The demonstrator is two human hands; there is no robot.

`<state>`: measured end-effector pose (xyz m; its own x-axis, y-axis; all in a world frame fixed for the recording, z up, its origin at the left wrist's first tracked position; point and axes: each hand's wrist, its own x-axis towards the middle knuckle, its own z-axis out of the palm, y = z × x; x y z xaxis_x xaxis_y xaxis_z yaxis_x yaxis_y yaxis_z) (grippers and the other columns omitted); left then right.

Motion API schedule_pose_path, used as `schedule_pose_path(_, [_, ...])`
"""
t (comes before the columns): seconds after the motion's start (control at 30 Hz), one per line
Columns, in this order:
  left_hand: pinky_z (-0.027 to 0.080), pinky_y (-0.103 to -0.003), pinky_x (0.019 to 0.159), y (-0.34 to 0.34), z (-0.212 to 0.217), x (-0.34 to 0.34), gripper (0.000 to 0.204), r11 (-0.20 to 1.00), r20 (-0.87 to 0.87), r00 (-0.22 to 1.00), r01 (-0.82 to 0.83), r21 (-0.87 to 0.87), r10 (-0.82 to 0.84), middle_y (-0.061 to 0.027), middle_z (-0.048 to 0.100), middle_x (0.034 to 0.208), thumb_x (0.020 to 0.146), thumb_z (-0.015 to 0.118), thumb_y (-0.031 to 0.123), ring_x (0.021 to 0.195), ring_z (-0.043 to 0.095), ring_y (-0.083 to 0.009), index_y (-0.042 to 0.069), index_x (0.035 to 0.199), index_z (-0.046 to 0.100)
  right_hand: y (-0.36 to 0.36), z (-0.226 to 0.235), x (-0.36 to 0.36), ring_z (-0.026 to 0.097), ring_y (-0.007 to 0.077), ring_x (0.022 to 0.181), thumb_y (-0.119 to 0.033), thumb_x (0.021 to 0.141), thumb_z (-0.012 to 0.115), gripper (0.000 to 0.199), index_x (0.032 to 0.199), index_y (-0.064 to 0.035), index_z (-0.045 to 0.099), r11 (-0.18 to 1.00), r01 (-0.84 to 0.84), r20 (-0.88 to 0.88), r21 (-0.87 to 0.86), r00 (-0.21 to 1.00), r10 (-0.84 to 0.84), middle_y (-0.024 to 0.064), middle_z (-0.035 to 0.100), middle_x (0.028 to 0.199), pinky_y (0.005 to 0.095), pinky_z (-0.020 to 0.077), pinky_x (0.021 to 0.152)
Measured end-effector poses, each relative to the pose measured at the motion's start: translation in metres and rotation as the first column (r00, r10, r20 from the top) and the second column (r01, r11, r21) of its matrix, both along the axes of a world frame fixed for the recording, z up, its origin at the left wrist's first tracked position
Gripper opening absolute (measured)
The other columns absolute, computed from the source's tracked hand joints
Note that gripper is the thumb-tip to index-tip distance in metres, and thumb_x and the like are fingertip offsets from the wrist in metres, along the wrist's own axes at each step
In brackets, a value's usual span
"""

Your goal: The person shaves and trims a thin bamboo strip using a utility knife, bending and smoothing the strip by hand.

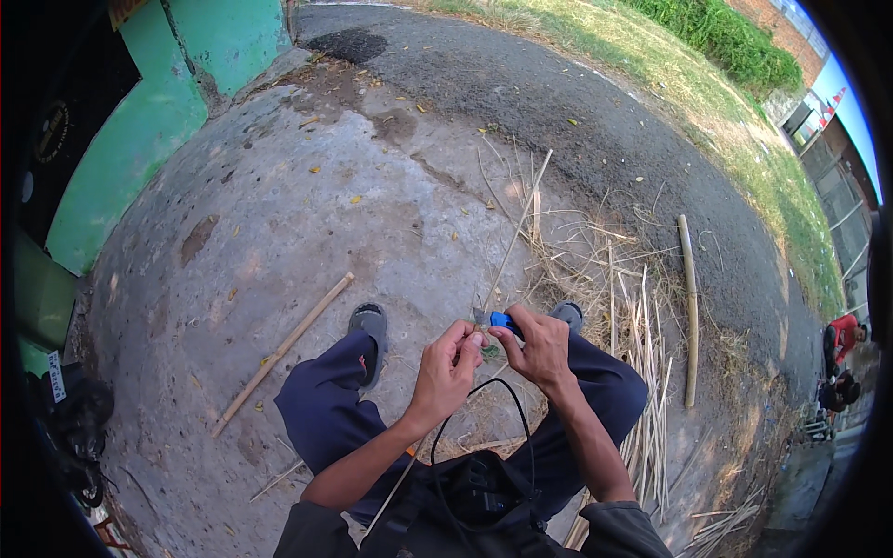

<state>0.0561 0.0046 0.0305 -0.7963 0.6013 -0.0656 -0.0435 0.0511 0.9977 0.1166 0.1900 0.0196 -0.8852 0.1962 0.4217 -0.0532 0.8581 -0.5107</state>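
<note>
A long thin bamboo strip runs from the ground ahead, between my hands and back past my left forearm. My left hand pinches it between thumb and fingers in front of my knees. Just to the right, my right hand is closed round a blue-handled utility knife. Its grey blade lies against the strip, close to my left fingertips. How deep the edge sits cannot be seen. Both hands almost meet above the ground between my shoes.
A bamboo stick lies left of my feet, a thicker pole to the right. Beside my right leg is a pile of split strips, with shavings beyond. A motorcycle stands far left; people sit far right.
</note>
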Motion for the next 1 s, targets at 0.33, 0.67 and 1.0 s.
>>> schedule_pose_path(0.33, [0.039,-0.025,0.061,-0.011,0.009,0.024,0.021,0.985,0.038,0.986,0.166,-0.041,-0.165,0.0015,0.055,0.073,0.113,0.054,0.017,0.067,0.046,-0.0034,-0.001,0.106,0.064,0.063,0.006,-0.008,0.053,0.0368,0.056,-0.042,0.111,0.055,0.046,0.086,-0.0032,0.055,0.88,0.304,-0.139,-0.364,0.917,-0.374,0.0157,0.054,0.064,0.0451,0.0362,0.055])
schedule_pose_path(0.67, [0.035,-0.022,0.054,-0.011,-0.003,0.006,0.022,0.991,0.187,0.975,0.107,0.085,-0.122,0.0032,0.053,0.075,0.115,0.052,0.02,0.06,0.042,-0.0018,0.002,0.113,0.063,0.014,0.005,0.004,0.062,0.0364,0.058,-0.041,0.1,0.072,0.037,0.091,-0.007,0.063,0.993,-0.091,0.017,-0.081,0.996,0.093,0.014,0.059,0.063,0.0453,0.0441,0.055])
schedule_pose_path(1.0, [0.036,-0.025,0.056,-0.009,0.002,0.006,0.022,0.999,0.102,0.994,0.024,0.035,-0.027,0.0018,0.053,0.07,0.114,0.054,0.017,0.063,0.046,-0.0033,0.0,0.106,0.064,0.007,0.005,0.001,0.066,0.0368,0.06,-0.043,0.099,0.074,0.036,0.091,-0.0082,0.065,0.995,-0.088,0.074,-0.055,0.993,0.092,0.0142,0.064,0.066,0.045,0.0471,0.054])
